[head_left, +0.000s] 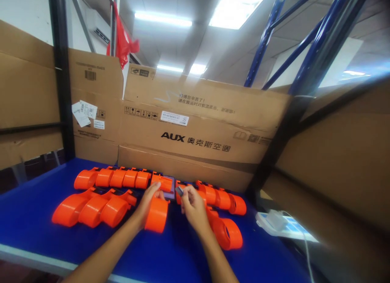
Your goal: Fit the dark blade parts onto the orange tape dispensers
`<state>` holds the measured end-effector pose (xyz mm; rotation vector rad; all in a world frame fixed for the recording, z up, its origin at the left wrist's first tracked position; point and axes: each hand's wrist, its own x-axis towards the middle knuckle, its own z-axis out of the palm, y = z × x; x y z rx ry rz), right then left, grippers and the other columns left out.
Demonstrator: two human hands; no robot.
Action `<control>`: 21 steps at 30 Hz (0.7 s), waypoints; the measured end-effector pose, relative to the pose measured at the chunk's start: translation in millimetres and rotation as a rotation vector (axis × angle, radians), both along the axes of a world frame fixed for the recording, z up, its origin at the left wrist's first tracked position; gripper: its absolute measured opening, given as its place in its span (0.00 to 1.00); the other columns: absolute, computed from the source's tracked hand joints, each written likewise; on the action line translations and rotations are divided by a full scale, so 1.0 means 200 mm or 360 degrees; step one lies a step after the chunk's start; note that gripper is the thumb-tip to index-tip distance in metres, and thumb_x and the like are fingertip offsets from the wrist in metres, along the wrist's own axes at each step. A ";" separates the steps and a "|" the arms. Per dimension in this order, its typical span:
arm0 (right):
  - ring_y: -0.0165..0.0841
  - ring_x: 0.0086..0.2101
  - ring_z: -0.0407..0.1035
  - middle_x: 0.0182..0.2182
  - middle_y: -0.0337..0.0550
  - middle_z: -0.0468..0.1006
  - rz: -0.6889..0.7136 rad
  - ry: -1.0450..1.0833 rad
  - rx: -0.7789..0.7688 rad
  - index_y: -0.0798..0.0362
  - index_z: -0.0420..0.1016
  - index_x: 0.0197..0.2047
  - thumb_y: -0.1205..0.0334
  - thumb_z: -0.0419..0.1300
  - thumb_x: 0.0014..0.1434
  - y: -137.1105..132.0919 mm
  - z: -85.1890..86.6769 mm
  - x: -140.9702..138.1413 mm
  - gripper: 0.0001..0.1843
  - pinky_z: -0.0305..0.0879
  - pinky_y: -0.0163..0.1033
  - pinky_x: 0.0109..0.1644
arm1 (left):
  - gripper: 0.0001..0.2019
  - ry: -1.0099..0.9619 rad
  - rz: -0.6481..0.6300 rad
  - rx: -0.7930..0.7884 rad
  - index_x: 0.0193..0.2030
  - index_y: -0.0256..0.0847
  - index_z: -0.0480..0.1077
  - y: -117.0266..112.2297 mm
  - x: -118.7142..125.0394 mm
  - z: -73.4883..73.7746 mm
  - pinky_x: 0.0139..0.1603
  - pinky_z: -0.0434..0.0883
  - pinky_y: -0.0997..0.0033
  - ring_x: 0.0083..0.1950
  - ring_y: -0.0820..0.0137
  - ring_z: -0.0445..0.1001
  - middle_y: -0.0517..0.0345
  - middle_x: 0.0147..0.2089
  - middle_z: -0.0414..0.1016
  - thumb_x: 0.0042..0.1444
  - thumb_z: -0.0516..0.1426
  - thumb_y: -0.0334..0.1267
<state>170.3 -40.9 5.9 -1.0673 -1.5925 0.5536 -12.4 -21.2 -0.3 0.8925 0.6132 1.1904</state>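
Note:
My left hand [146,205] is closed around an orange plastic ring-shaped part [157,216], whose wide loop hangs below the fingers. Close by on the right, my right hand [194,209] pinches a small grey piece [179,191] between thumb and fingertips. The grey piece is apart from the held part, and its exact kind is too small to tell. Beyond the hands, another orange part [166,184] lies over a flat pale panel with a dark edge. Similar orange parts stand in a back row [117,178] and a front row [91,210] at left.
More orange parts [222,198] stand at right, with a looped one [234,234] nearer. A blue tabletop [33,199] carries everything. Printed cardboard [195,132] walls off the back. Dark rack posts [271,153] flank it. A white power strip [286,226] with a cable is at right.

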 end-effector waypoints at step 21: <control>0.23 0.17 0.50 0.17 0.30 0.60 0.0019 0.0747 -0.0255 0.51 0.68 0.28 0.40 0.63 0.56 0.04 0.02 0.02 0.22 0.44 0.30 0.17 | 0.21 0.0208 0.0028 0.0163 0.30 0.38 0.70 -0.02 0.04 -0.03 0.24 0.61 0.75 0.21 0.73 0.68 0.58 0.22 0.75 0.50 0.62 0.57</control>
